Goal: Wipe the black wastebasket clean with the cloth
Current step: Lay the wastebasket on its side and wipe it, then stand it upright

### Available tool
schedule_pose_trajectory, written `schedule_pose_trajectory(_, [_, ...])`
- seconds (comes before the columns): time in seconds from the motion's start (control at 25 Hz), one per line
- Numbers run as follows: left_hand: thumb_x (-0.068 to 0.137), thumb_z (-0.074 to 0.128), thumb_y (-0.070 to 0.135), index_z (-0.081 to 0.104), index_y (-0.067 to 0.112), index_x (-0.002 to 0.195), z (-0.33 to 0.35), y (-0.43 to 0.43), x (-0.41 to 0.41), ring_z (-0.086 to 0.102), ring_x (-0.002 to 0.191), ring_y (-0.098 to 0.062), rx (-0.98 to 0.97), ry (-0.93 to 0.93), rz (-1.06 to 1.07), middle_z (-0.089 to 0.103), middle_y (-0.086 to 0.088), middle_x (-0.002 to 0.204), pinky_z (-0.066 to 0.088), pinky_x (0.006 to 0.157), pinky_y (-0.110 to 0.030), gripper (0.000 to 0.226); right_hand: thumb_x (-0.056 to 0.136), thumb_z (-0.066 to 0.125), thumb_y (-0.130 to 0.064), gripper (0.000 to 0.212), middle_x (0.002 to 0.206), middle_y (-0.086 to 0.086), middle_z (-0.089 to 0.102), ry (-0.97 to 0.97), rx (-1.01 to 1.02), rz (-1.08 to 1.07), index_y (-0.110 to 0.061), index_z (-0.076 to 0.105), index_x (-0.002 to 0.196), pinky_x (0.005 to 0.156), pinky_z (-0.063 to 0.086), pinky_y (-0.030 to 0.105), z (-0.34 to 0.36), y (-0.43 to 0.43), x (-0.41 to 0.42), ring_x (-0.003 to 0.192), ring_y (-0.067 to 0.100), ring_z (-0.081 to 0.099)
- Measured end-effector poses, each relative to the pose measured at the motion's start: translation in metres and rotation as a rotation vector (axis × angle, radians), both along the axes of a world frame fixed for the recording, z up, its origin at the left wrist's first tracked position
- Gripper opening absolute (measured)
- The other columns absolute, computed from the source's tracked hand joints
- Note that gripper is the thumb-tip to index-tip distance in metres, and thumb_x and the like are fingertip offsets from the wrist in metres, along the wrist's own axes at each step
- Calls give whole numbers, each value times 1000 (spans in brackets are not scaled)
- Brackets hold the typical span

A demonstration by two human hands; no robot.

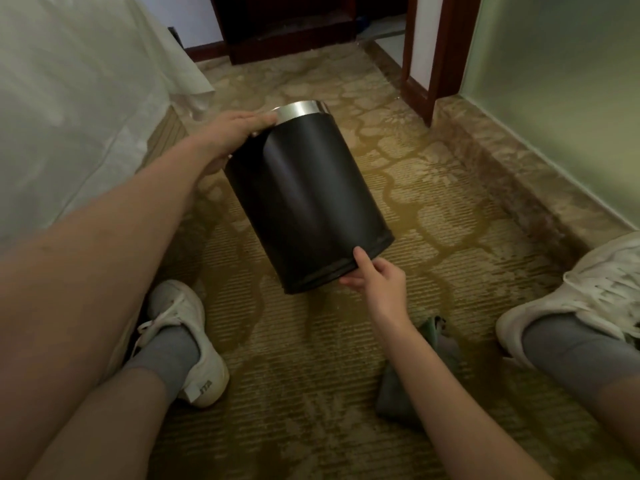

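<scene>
The black wastebasket (304,199) with a silver rim band is tipped away from me, its bottom end toward me, held above the carpet. My left hand (232,133) grips its upper side by the silver rim. My right hand (375,277) holds the bottom edge, thumb on the black wall and fingers curled under the base. A dark green cloth (415,372) lies crumpled on the carpet below my right forearm, partly hidden by it. Neither hand touches the cloth.
I sit on patterned yellow-green carpet (433,188), white sneakers at left (187,337) and right (581,299). A bed with white sheets (69,98) fills the left. Dark wooden furniture (284,26) and a door frame (440,57) stand ahead; a frosted glass wall (561,81) runs along the right.
</scene>
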State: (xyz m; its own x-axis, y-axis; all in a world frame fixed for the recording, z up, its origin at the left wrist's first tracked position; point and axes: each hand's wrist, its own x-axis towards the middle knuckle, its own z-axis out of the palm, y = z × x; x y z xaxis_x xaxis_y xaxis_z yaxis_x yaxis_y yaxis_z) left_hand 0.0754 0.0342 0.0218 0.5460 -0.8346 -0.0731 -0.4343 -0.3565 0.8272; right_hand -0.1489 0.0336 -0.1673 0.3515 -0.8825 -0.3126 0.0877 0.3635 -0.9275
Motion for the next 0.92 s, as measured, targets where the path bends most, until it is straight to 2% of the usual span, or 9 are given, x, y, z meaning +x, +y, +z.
schedule_pose_trajectory(0.08, [96,52,39,60,16,124,0,-2,-4,50,76,-1,-5,-40,15,56,9,88,43,49,-7,37,95,62,-34,28,84,9,75,-4,27,-2,-6,67,94,68,56,29,2,-4,0,69,21,73])
schedule_pose_trajectory(0.24, [98,49,38,61,19,123,14,-7,-17,57,106,-18,67,-215,-140,62,-2,112,43,72,-21,33,93,63,-35,30,71,6,69,-74,158,-45,-6,68,96,65,52,29,-7,-15,-23,61,18,65])
schedule_pose_trajectory(0.32, [99,47,34,59,23,125,16,-11,-36,57,105,-14,62,-311,-250,60,2,115,44,79,-25,31,95,60,-38,39,84,8,71,-161,286,-113,-4,66,113,64,52,28,-14,-27,-41,67,17,66])
schedule_pose_trajectory(0.44, [101,41,33,63,18,112,-5,-31,-79,56,97,-15,7,-662,-418,60,2,103,44,88,-32,28,99,51,-43,41,108,8,72,-214,457,-177,-13,60,126,61,56,29,-15,-37,-60,90,21,71])
schedule_pose_trajectory(0.52, [101,41,33,63,17,106,-16,-47,-102,55,100,-19,-92,-789,-372,57,1,99,38,92,-34,28,99,48,-46,43,111,8,70,-261,496,-177,-18,56,130,63,58,32,-12,-26,-59,96,24,70])
schedule_pose_trajectory(0.6, [100,43,34,64,19,109,-17,-61,-109,50,106,-19,-148,-783,-307,56,0,104,33,96,-36,28,95,53,-48,52,119,11,67,-322,520,-151,-17,50,137,70,58,36,-14,-12,-50,103,27,67])
schedule_pose_trajectory(0.68, [99,42,35,64,19,113,-18,-67,-106,47,108,-20,-139,-786,-331,56,-2,109,33,97,-36,30,89,59,-51,69,131,15,61,-359,542,-151,-15,42,145,79,56,40,-20,-8,-44,113,30,62])
schedule_pose_trajectory(0.76, [99,41,37,64,18,110,-18,-65,-96,48,104,-19,-136,-786,-357,56,-1,104,35,94,-36,31,84,63,-52,75,129,17,61,-389,565,-168,-13,42,145,81,54,40,-22,-12,-43,113,31,61])
schedule_pose_trajectory(0.92, [97,39,48,64,15,97,-24,-53,-62,54,91,-21,-80,-681,-318,61,-4,96,41,88,-40,42,90,59,-50,64,117,19,65,-397,637,-176,-10,49,139,73,54,41,-22,-32,-53,104,33,63])
